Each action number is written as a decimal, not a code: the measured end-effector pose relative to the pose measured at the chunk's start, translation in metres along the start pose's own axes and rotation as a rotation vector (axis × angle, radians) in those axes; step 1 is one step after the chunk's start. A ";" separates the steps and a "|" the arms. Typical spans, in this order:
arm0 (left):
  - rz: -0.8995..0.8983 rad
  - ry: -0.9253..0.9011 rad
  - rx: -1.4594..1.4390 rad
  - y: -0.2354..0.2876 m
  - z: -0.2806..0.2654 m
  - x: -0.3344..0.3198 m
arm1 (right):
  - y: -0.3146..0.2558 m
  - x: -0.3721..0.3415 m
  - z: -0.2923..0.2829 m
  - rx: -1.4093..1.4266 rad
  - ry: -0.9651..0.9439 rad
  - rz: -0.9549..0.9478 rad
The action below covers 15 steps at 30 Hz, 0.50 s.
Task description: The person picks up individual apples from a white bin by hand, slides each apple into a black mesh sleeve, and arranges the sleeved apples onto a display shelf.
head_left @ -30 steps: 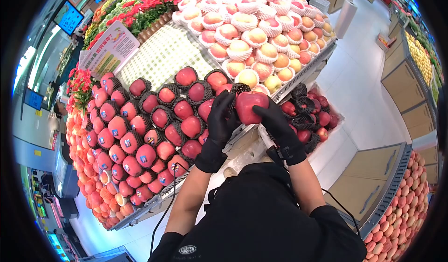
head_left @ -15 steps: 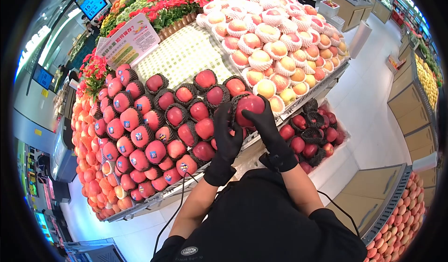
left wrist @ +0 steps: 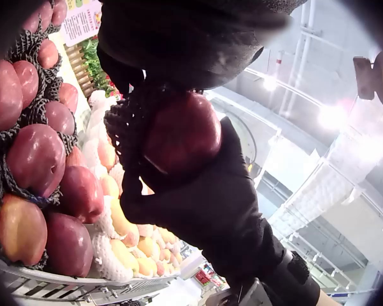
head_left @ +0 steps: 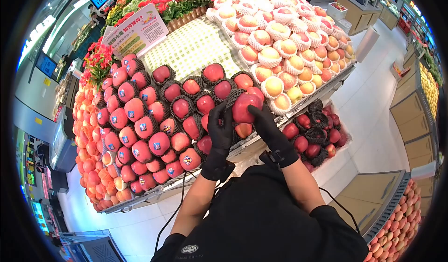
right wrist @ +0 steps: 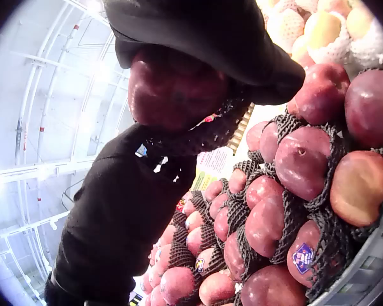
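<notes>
A large red apple [head_left: 243, 107] is held up over the front edge of the fruit stand. My black-gloved right hand [head_left: 267, 125] grips it from the right, thumb across its near side. A black foam net [head_left: 234, 95] lies against the apple's left and upper side, and the left hand [head_left: 220, 130], also gloved, holds it there with curled fingers. The left wrist view shows the net [left wrist: 121, 126] beside the bare red skin of the apple [left wrist: 190, 135]. From the right wrist, the apple [right wrist: 172, 92] appears between both hands, the net partly hidden in shadow.
Netted red apples [head_left: 158, 143] fill the stand to the left. Paler fruit in white nets [head_left: 280, 47] is piled behind. A green checked cloth [head_left: 191, 47] and a printed sign [head_left: 137, 31] lie beyond. Below right sits a bin of red apples and black nets [head_left: 315, 133].
The apple has been lowered slightly and turned, and the net has shifted from its top to its left side. Both hands stay on them. The head view has swung, moving the stand rightward.
</notes>
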<state>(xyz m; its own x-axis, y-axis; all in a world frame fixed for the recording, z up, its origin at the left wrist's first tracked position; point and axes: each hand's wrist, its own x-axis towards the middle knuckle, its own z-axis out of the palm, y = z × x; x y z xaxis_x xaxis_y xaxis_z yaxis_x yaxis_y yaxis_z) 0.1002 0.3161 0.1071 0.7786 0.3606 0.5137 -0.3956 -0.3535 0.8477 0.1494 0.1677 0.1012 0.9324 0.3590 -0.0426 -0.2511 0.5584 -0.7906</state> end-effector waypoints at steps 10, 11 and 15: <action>-0.201 -0.043 -0.037 0.022 -0.001 -0.020 | 0.002 0.007 0.014 -0.332 0.216 -0.235; -0.226 -0.048 -0.098 0.021 0.001 -0.022 | 0.003 0.006 0.015 -0.409 0.220 -0.294; -0.275 -0.047 -0.109 0.008 -0.011 -0.019 | 0.002 -0.004 0.026 -0.664 0.222 -0.423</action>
<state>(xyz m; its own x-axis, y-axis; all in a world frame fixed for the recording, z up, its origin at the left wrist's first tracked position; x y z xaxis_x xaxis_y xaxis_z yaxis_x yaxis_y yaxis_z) 0.0774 0.3162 0.1055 0.8844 0.3886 0.2586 -0.2152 -0.1522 0.9646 0.1384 0.1863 0.1159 0.9611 0.0216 0.2752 0.2746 0.0287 -0.9611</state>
